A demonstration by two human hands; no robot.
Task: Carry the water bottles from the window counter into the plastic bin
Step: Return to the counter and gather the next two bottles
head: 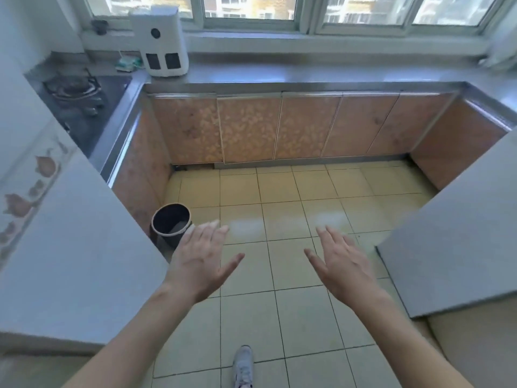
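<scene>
My left hand (202,259) and my right hand (342,264) are stretched out in front of me over the tiled floor, backs up, fingers straight and spread, holding nothing. The window counter (321,72) runs along the far wall under the windows, well beyond both hands. I see no water bottles on it and no plastic bin in view. Something pale and blurred lies at the counter's far right end (495,61); I cannot tell what it is.
A white appliance (162,42) stands on the counter's left end, a gas stove (75,88) beside it. A dark waste bucket (171,224) sits on the floor left of my left hand. Grey countertops (70,247) flank me on both sides. My shoe (243,365) shows below.
</scene>
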